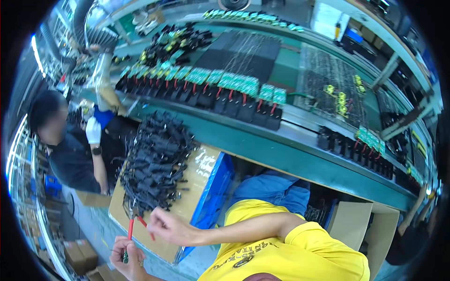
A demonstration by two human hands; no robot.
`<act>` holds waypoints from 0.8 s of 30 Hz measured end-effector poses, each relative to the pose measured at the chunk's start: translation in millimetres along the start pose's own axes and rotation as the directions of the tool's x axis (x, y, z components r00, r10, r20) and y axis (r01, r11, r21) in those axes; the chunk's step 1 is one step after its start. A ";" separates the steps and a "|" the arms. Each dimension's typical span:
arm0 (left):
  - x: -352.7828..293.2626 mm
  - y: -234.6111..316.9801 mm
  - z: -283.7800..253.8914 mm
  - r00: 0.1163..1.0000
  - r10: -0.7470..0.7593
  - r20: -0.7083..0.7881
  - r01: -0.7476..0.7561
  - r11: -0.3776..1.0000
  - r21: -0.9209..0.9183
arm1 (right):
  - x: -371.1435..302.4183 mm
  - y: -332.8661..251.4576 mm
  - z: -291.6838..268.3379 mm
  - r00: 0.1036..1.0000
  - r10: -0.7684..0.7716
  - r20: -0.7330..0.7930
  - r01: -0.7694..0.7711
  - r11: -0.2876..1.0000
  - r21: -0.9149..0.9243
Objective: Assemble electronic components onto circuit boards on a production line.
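My left hand [126,255] is closed at the lower left, with one red handle of a pair of pliers [131,228] running into its fingers. The other handle splays out toward my right hand. A small green piece [125,257] shows at the left palm. My right hand [169,226] is closed in a pinch just right of the pliers; what it holds, if anything, is too small to make out. The pliers' metal jaws point at a heap of black cabled parts [157,159] on a cardboard surface [199,180].
A blue plastic sheet [213,192] edges the cardboard. Beyond runs a green workbench [262,157] with a row of black cases and green circuit boards [239,83]. A co-worker with a white glove [93,130] sits at left. An open carton [351,222] stands at right.
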State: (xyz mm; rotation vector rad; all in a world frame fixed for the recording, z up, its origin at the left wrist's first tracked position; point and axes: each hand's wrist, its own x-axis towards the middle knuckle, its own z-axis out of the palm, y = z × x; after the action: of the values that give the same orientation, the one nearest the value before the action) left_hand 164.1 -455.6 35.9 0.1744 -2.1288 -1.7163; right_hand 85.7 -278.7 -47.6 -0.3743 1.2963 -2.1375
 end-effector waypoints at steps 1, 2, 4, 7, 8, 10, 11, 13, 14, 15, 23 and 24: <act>3.4 14.8 15.2 0.998 0.037 0.058 -0.033 0.997 -0.077 | -8.9 -9.9 -17.8 0.980 -0.183 -0.084 0.156 0.955 -0.254; 10.9 25.4 35.6 0.990 0.078 0.116 -0.059 0.986 -0.157 | -18.7 -22.2 -38.7 0.921 -0.371 -0.123 0.264 0.823 -0.504; 31.2 36.8 89.7 0.934 0.227 0.277 -0.187 0.969 -0.161 | -44.9 -59.3 -60.1 0.911 -0.393 -0.126 0.350 0.897 -0.269; 41.3 47.8 207.2 0.827 0.341 0.447 -0.229 0.930 -0.287 | -81.7 -94.8 -107.2 0.856 -0.477 -0.198 0.474 0.878 -0.065; 40.6 49.9 243.1 0.780 0.330 0.532 -0.123 0.914 -0.387 | -100.6 -112.5 -118.0 0.791 -0.475 -0.385 0.471 0.875 -0.111; 37.6 67.8 306.5 0.629 0.372 0.683 -0.028 0.888 -0.459 | -131.4 -143.5 -148.5 0.673 -0.511 -0.535 0.535 0.835 -0.125; 32.9 80.3 332.9 0.560 0.393 0.730 -0.046 0.894 -0.446 | -146.5 -159.3 -162.9 0.552 -0.516 -0.655 0.588 0.798 -0.132; 22.7 92.8 379.4 0.450 0.405 0.796 -0.038 0.899 -0.436 | -182.2 -183.5 -202.4 0.337 -0.524 -0.782 0.731 0.670 -0.133; 20.7 95.2 400.4 0.507 0.392 0.768 0.024 0.884 -0.467 | -208.7 -198.2 -221.0 0.269 -0.584 -0.766 0.749 0.627 -0.215; 21.7 97.7 418.7 0.562 0.374 0.738 0.084 0.861 -0.501 | -235.1 -209.5 -237.5 0.198 -0.642 -0.741 0.759 0.579 -0.298; 23.3 112.2 478.2 0.444 0.220 0.869 0.497 0.746 -0.443 | -266.0 -243.3 -218.0 0.081 -0.723 -0.686 0.351 0.665 -0.659; 21.8 113.1 482.9 0.447 0.246 0.860 0.499 0.730 -0.468 | -263.0 -245.2 -218.6 0.123 -0.717 -0.686 0.379 0.673 -0.635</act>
State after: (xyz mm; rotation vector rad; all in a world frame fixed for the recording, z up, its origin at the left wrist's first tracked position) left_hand -22.5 3.3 68.7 -1.0714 -1.7835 -3.0445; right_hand 90.3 122.7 79.0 0.4520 2.4962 -2.9584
